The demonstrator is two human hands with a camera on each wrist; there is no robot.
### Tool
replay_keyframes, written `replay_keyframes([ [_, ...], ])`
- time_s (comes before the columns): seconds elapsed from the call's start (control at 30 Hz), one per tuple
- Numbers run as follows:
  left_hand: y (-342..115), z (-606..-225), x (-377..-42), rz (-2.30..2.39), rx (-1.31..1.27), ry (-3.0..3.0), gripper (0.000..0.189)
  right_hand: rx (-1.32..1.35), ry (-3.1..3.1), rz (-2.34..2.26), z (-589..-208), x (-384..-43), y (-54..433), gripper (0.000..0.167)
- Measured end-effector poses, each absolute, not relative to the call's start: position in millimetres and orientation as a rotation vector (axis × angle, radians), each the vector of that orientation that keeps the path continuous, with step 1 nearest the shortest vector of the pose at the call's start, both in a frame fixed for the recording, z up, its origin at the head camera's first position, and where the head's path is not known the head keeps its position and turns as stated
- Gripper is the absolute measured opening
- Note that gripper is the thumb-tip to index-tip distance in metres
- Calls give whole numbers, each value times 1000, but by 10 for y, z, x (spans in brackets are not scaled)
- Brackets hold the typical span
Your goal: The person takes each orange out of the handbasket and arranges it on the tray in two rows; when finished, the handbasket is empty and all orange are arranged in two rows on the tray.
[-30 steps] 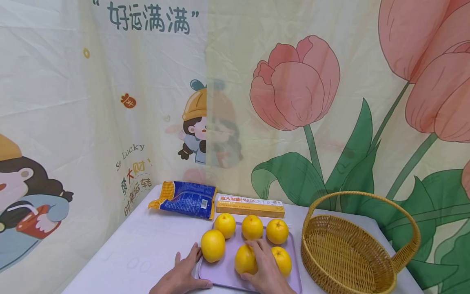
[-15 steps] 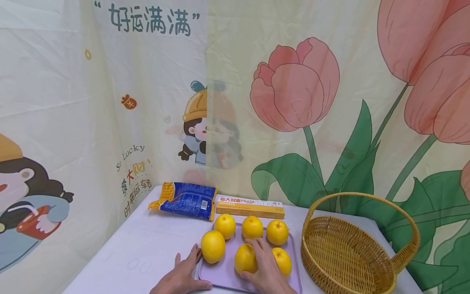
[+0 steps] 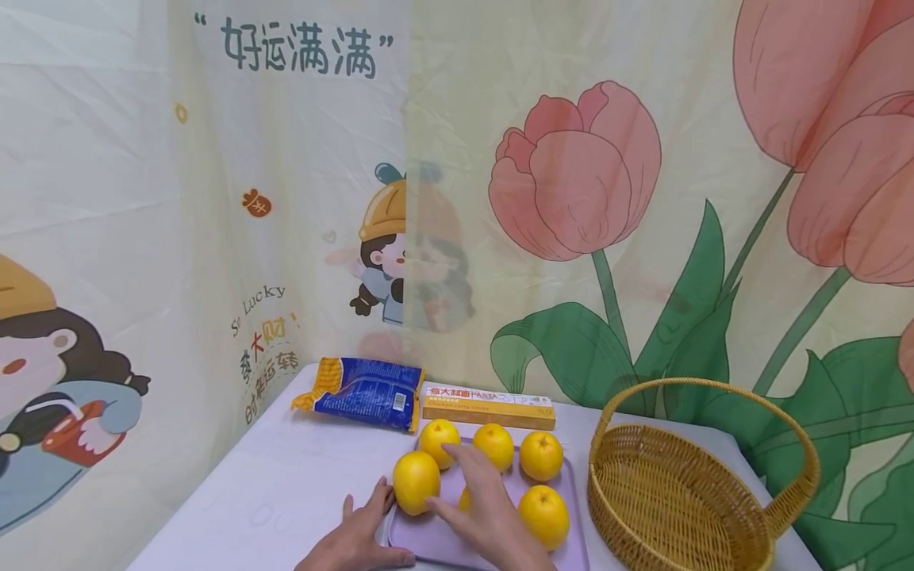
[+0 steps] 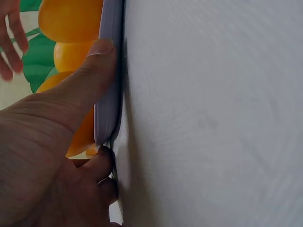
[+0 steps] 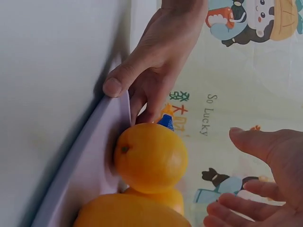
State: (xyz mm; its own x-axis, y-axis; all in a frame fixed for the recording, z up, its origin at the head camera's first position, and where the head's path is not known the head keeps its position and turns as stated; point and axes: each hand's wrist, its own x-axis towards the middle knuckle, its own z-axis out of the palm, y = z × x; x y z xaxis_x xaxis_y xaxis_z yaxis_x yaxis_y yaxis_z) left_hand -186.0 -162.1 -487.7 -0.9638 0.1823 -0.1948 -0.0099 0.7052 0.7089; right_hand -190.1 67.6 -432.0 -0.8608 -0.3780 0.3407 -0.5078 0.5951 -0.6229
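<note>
On the lilac tray (image 3: pixel 428 538) lie several yellow-orange oranges, one of them (image 3: pixel 416 481) near its left edge. My left hand (image 3: pixel 359 538) holds the tray's near left corner. In the left wrist view its thumb (image 4: pixel 97 59) lies on the tray's rim (image 4: pixel 106 118), with the other fingers round the corner. My right hand (image 3: pixel 493 515) is over the tray, fingers spread and nothing between them. It partly hides the middle orange (image 3: pixel 464 501). The right wrist view shows this hand (image 5: pixel 267 165) apart from the left orange (image 5: pixel 151 158).
A wicker basket (image 3: pixel 596 488) with a tall handle stands right of the tray. Behind the tray are a blue and yellow packet (image 3: pixel 367 392) and a pasta box (image 3: pixel 489 410). Printed cloth (image 3: pixel 571 333) hangs behind the table (image 3: pixel 278 468).
My right hand has let go of the middle orange, lifted and moved left towards the left orange. The left hand stays at the tray's corner. The head view has shifted slightly.
</note>
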Motion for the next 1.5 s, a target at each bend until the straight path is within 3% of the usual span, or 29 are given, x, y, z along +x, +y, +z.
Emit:
replay_keyframes([
  [0.33, -1618, -4921, -1890, 1133, 94, 2597, 121, 1023, -2723, 870, -4437, -2061, 362, 55],
  [0.67, -1647, -4868, -1922, 1095, 171, 2638, 122, 987, -2745, 784, -4467, -2021, 335, 46],
  [0.97, -1623, -4860, -1901, 1081, 133, 2633, 122, 1023, -2640, 622, -4543, -1999, 326, 49],
  [1.5, -1617, -4878, -1900, 1123, 102, 2604, 125, 931, -2647, 1018, -4631, -1934, 336, 63],
])
